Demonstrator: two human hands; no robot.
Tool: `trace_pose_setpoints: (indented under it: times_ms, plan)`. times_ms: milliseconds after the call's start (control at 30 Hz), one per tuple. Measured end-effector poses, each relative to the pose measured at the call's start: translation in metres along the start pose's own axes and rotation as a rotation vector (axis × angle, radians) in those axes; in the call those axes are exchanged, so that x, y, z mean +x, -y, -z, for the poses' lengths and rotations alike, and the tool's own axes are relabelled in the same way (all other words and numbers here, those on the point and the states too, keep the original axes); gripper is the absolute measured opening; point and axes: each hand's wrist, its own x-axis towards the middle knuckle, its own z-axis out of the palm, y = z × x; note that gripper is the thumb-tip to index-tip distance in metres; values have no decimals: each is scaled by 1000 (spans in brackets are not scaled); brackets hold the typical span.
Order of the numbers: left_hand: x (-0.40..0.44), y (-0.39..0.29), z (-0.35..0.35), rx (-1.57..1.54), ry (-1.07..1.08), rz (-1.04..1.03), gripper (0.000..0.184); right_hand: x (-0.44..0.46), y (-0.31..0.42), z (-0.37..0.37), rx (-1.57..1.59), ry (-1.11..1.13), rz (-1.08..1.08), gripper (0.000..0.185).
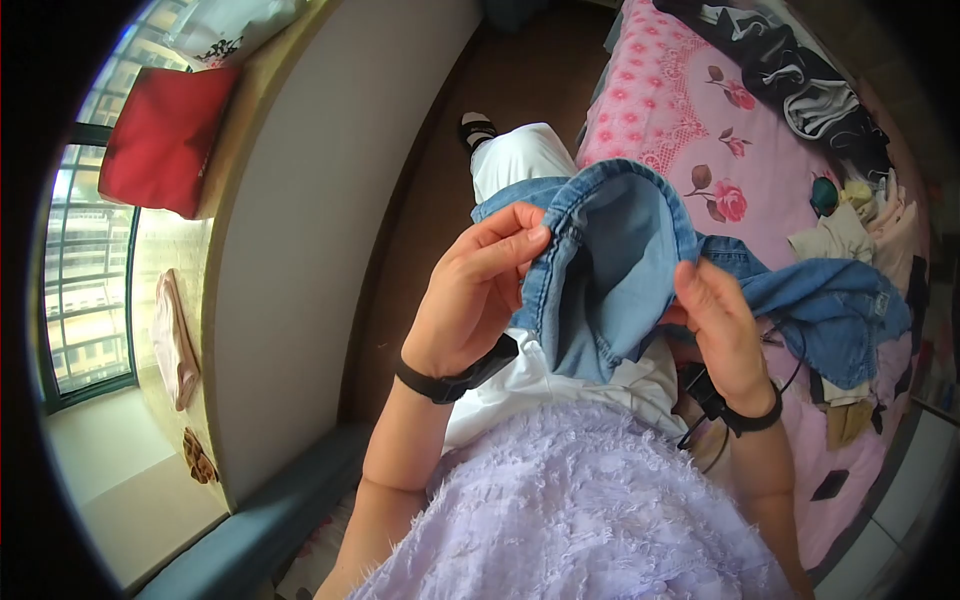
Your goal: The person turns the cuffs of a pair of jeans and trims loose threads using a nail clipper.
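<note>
Both hands hold a blue denim garment (625, 245) in front of my lap, its round stitched opening stretched apart and the paler inside showing. My left hand (490, 265) is closed on the left edge of that opening, thumb on the seam. On the opposite edge, my right hand (718, 315) pinches the hem between thumb and fingers, which are partly hidden behind the cloth. More blue denim (840, 305) spreads over the bed at the right; I cannot tell whether it is all one piece. Black straps circle both wrists.
A bed with a pink flowered cover (640, 90) stands at the right, with dark clothing (800, 85) and a pile of light clothes (860, 225) on it. On the window ledge at the left lie a red cushion-like item (165, 140) and a pale pink cloth (172, 340).
</note>
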Motion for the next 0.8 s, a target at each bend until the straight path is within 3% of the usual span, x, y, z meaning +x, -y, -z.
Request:
trace_pose_setpoints:
  times_ms: [233,400,433,500,700,767,800]
  plan:
    - [16,3,-1,-153,-25,-60,14,-1,-18,2,-90,190,72,40]
    - [24,7,15,-306,97,-117,21,5,-14,-1,235,-22,133,36]
    - [23,6,15,-284,41,-111,19,6,-11,-1,314,-68,134,36]
    - [18,1,5,-243,-67,-97,14,8,-9,0,312,-91,146,34]
    - [17,0,4,-200,-26,-61,13,10,-13,1,319,-96,201,22]
    - [12,-2,2,-91,-6,-84,16,8,-8,-5,256,-164,205,18]
    - [10,-1,-5,-53,-15,-113,26,7,-5,-7,207,-207,196,17]
